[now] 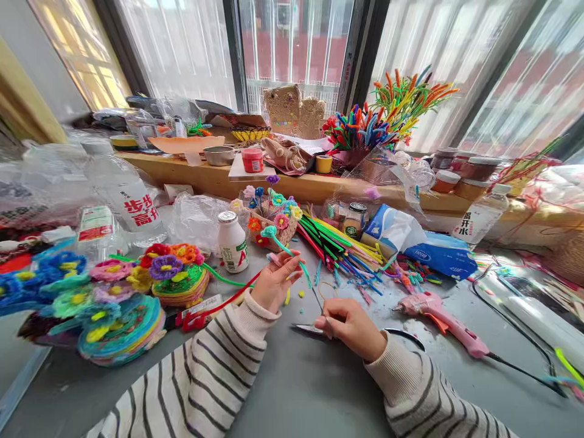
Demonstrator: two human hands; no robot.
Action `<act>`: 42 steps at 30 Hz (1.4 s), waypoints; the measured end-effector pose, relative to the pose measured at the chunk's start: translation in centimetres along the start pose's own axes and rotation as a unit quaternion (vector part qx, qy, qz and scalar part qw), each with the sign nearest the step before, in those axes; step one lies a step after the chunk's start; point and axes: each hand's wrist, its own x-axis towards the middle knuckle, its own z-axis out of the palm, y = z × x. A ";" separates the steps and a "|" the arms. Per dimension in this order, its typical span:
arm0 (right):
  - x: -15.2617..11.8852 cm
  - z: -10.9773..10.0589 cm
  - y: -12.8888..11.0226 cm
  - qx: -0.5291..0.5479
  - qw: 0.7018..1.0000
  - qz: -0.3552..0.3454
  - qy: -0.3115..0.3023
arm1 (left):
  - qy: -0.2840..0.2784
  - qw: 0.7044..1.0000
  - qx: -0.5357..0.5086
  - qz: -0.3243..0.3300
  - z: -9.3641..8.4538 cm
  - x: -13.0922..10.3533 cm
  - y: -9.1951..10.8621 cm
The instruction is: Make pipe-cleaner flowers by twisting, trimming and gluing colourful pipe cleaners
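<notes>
Left hand (279, 283), just right of white bottle (233, 243): fingers half-curled about one turquoise stem (307, 277), its one flower head (269, 232) right of bottle. Right hand (356, 328), farther right and nearer person than bottle: thumb and finger pinched on stem's thin lower end. One pair of scissors (306, 328), nearer than bottle, partly hidden; contact with hand hard to tell. One glue gun (449, 322) well right of bottle.
</notes>
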 end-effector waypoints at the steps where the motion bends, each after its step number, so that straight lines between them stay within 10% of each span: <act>1: -0.1 0.0 0.0 -0.002 1.000 0.001 0.004 | -0.003 1.000 0.004 -0.005 0.0 0.1 0.0; 22: -0.2 -0.1 0.2 -0.029 0.997 -0.023 -0.074 | -0.050 0.998 0.033 -0.023 0.4 -0.2 -0.1; 42: -0.3 0.9 0.7 -0.023 0.997 -0.027 0.061 | -0.014 0.999 0.047 0.007 0.4 0.0 -0.5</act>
